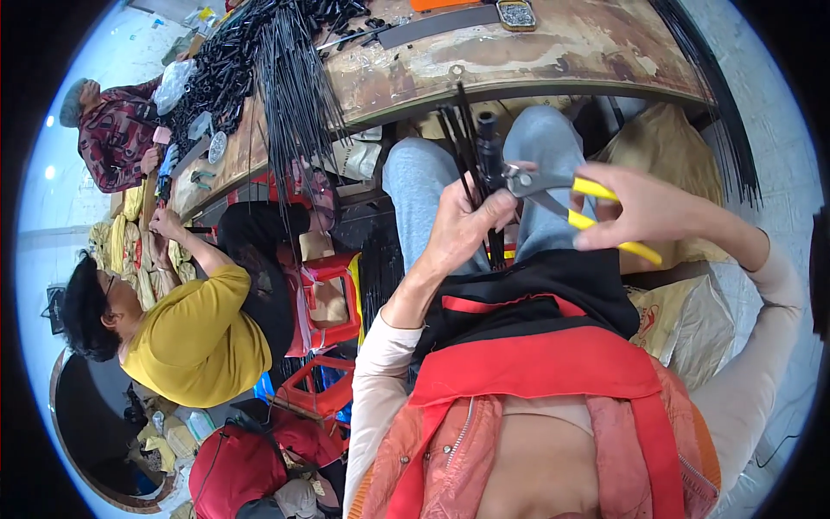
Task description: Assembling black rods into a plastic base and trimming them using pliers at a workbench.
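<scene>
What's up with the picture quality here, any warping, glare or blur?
Head view: the wooden table has an edge bowed into an arc, and the corners go black; head view, left side: small bright spots glare on the pale wall; head view, centre right: the right hand looks slightly soft, possibly from motion.

the person sitting near me wears a padded coral vest (pixel 480 458), with a pale zipper (pixel 461 431) and small round snaps down its front and ribbed orange trim (pixel 702 437) at its edges. over it goes a bright red bib (pixel 536 363) with broad red straps, above a black apron skirt (pixel 553 281) edged in red. cream sleeves (pixel 380 359) stop at the forearms, light grey-blue trousers (pixel 424 195) cover the knees, and the fingers (pixel 498 206) are bare.
</scene>
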The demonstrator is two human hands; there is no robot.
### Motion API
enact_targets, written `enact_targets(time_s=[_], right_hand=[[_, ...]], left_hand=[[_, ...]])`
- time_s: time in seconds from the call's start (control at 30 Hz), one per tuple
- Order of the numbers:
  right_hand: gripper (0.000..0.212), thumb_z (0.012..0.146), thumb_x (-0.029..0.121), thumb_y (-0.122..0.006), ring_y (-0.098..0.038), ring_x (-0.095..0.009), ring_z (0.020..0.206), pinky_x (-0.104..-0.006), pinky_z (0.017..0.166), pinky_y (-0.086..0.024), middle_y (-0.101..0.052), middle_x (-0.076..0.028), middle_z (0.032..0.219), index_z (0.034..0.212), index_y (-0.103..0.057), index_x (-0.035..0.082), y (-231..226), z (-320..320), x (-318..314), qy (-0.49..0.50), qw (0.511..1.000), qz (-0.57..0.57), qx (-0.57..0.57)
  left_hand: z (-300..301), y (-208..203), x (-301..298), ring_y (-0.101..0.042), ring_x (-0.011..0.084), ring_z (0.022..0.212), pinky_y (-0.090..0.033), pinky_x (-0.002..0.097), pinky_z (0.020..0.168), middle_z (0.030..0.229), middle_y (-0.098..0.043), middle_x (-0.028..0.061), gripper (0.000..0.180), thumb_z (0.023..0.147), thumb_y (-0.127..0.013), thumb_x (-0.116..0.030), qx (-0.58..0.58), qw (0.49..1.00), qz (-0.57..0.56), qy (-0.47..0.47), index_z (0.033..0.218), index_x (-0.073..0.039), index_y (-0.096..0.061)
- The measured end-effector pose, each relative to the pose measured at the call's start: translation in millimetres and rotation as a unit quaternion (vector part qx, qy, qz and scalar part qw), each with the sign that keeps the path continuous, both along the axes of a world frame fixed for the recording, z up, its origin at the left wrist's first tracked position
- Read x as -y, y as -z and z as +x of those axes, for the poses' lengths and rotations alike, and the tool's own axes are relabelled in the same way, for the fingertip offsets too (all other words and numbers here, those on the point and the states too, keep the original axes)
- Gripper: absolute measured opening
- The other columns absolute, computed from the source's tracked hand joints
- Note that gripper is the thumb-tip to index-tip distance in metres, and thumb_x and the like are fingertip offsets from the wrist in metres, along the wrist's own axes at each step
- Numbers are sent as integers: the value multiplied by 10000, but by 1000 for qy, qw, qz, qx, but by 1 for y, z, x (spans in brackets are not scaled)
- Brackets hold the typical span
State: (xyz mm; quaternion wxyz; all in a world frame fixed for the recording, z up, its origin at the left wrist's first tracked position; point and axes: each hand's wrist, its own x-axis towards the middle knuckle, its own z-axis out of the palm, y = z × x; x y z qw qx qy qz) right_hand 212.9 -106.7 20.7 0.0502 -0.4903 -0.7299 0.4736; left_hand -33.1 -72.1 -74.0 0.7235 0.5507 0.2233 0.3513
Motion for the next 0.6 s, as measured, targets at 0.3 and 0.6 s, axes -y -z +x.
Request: enact_targets(time_s=[0.3, 0.6], right_hand=[[325, 892, 153, -613, -563, -186, 449, -301, 472, -461, -567, -85, 643, 1130, -480, -23, -7, -13, -2, 38, 984, -137, -103], [412, 902, 388, -638, -607, -267, 676, -371, 608, -462, -568, -133, 670, 1047, -535, 17, 19, -14, -7, -11, 896, 433, 96]], left_hand=[[-10, 6, -4, -395, 48, 636, -322, 213, 574, 703, -452, -55, 456, 972, -599, -279, 22, 1000, 1, -16, 1302, 30, -545], [-8, 5, -1, -381, 52, 619, -317, 219, 566, 681, -438, -52, 356, 995, -560, -266, 23, 997, -8, -75, 1208, 18, -590]])
